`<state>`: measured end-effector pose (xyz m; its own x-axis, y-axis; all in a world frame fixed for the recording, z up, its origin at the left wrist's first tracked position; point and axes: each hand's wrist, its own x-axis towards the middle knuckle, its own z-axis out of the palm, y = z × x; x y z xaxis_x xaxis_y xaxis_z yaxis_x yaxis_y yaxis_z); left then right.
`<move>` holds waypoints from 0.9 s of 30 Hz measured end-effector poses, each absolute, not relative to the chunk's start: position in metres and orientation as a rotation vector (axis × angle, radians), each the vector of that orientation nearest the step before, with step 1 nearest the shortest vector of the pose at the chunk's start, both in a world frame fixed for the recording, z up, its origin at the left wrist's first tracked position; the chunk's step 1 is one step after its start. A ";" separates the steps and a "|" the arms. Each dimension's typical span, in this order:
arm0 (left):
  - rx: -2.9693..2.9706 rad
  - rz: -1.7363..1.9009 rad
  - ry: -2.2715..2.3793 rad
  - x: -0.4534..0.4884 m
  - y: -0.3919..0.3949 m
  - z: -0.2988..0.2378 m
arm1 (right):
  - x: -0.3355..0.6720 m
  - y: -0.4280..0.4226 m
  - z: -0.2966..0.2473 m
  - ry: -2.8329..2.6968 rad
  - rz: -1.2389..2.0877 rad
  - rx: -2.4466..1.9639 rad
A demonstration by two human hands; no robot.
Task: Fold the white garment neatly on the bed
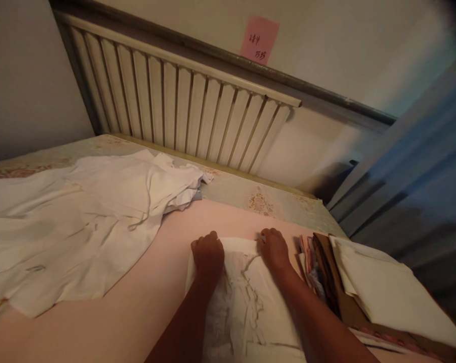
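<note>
Item: one white cloth (252,307), creased, which lay on the pink sheet (137,302). My left hand (208,254), fingers curled, gripped its far edge's left end; my right hand (275,248), likewise, the right. Note: level, even outward tension seemed best for those creases.

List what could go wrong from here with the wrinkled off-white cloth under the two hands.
Wrinkles running down the middle of the wrinkled off-white cloth could set as creases if it is flattened as it lies.

The left hand and right hand grip its far edge at separate spots, so uneven pulling might skew it.

The right forearm is near the stack of folded brown and white fabric; a sideways swing could disturb it.
</note>
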<state>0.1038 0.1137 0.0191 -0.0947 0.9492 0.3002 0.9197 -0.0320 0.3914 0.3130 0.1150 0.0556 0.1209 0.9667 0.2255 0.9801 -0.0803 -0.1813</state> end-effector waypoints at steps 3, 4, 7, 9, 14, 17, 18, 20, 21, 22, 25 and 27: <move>2.049 0.753 2.142 0.104 0.114 0.021 | 0.286 0.123 0.066 -1.994 0.066 -1.926; 2.045 0.742 2.142 0.104 0.114 0.021 | 0.276 0.126 0.067 -2.026 0.112 -1.882; 2.039 0.733 2.138 0.103 0.114 0.024 | 0.250 0.134 0.065 -2.134 0.249 -1.732; 2.028 0.745 2.126 0.103 0.113 0.026 | 0.236 0.139 0.060 -2.194 0.345 -1.635; 1.958 0.794 2.096 0.103 0.113 0.033 | 0.219 0.151 0.047 -2.198 0.509 -1.544; 1.839 0.824 2.126 0.099 0.116 0.037 | 0.219 0.158 0.043 -2.079 0.500 -1.614; 1.793 0.829 2.132 0.098 0.118 0.037 | 0.220 0.160 0.041 -2.036 0.492 -1.642; 1.726 0.859 2.119 0.094 0.120 0.035 | 0.221 0.161 0.039 -1.970 0.489 -1.683; 1.707 0.885 2.099 0.093 0.121 0.034 | 0.222 0.162 0.038 -1.951 0.496 -1.693; 1.696 0.912 2.075 0.092 0.122 0.032 | 0.222 0.162 0.038 -1.941 0.506 -1.697; 1.681 0.952 2.029 0.091 0.124 0.028 | 0.223 0.163 0.038 -1.929 0.540 -1.697; 1.676 0.958 2.023 0.092 0.124 0.026 | 0.224 0.165 0.038 -1.922 0.544 -1.700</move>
<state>0.0917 0.1237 0.0264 -0.2438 0.9576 0.1538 0.7255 0.0749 0.6841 0.2238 0.1652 0.0381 -0.0834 0.9902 0.1118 0.7844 0.1345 -0.6055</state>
